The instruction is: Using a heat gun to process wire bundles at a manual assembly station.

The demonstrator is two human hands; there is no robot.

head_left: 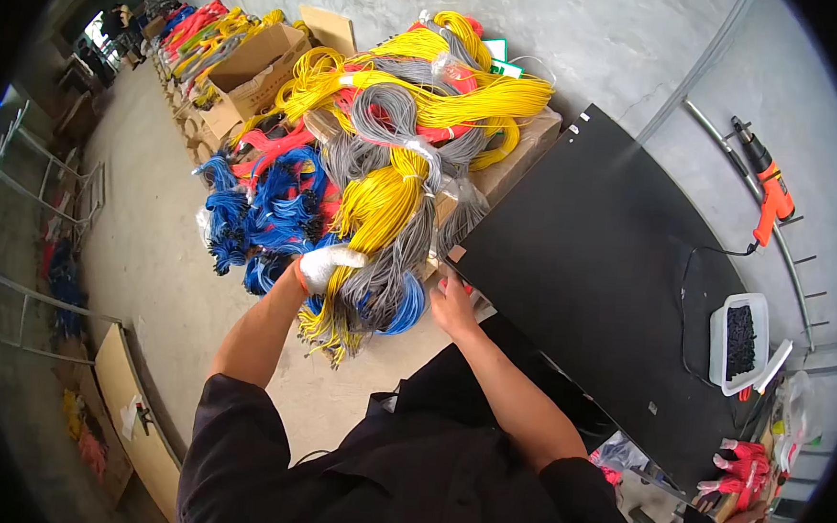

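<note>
My left hand [327,264], in a white glove with an orange cuff, grips a bundle of yellow wires [376,206] in a big pile of wire bundles. Grey wires [394,265], blue wires [273,209] and red wires [277,147] lie around it, some wrapped in clear plastic. My bare right hand [452,302] is at the right edge of the pile, beside the corner of a black table [591,262], its fingers pinching something small and thin near the grey wires; I cannot make out what.
Cardboard boxes [253,64] hold more wires at the back left. On the black table stand a white tray of small black parts [739,341] and an orange power tool [772,192]. Another person's red-gloved hand [741,468] shows at the lower right. Concrete floor lies to the left.
</note>
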